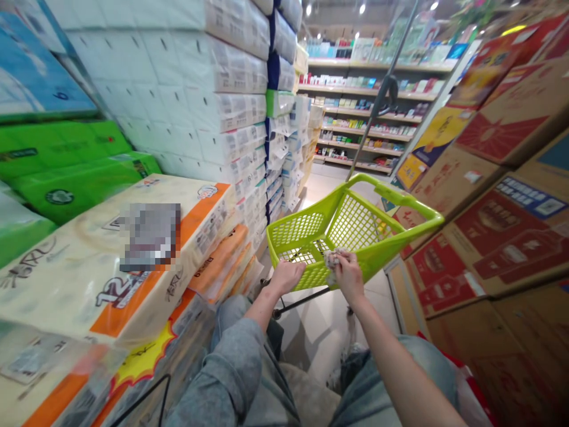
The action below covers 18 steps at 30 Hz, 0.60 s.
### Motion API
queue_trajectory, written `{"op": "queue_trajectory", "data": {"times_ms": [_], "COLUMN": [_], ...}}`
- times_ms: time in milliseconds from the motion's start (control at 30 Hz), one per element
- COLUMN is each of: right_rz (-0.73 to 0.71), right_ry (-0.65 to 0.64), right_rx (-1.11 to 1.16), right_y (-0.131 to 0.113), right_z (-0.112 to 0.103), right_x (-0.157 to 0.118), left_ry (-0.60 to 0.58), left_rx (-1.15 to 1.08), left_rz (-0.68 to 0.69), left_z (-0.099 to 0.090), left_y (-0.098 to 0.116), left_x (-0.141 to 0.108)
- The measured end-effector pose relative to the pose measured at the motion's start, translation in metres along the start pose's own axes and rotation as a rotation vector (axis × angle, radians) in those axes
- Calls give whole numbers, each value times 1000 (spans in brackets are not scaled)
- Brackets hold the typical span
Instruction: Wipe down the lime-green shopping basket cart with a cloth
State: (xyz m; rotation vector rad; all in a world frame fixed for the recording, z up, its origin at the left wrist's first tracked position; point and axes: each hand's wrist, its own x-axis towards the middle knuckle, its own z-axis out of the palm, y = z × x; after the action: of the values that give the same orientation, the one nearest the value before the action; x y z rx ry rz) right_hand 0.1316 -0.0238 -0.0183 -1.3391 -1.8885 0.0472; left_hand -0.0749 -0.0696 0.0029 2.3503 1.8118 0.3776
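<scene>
Presently: left hand (287, 277), fingers closed over near rim of lime-green latticed plastic cart (380, 260); right hand (351, 277), fingers pinching crumpled, speckled whitish cloth (331, 260) beside that rim.

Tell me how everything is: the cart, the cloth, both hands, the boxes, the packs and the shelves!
Green cart: upright, open on top.
Cloth: bunched up.
Right hand: closed on the cloth.
Left hand: curled closed at the cart's rim.
Cardboard boxes: stacked, shut.
White packs: stacked high, wrapped.
Orange-striped pack: wrapped, lying flat.
Shelves: stocked.
</scene>
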Motion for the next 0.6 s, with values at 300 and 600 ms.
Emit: {"op": "queue_trajectory", "data": {"times_ms": [300, 600], "right_rz": [154, 91], "right_ry": [113, 45], "right_rx": [-6, 344], "right_y": [28, -11], "right_z": [-7, 2], "right_x": [5, -30], "left_ry": [-47, -121], "left_rx": [46, 108], "left_rz": [-1, 0], "left_z": [8, 9], "left_y": [24, 27], "left_x": [4, 5]}}
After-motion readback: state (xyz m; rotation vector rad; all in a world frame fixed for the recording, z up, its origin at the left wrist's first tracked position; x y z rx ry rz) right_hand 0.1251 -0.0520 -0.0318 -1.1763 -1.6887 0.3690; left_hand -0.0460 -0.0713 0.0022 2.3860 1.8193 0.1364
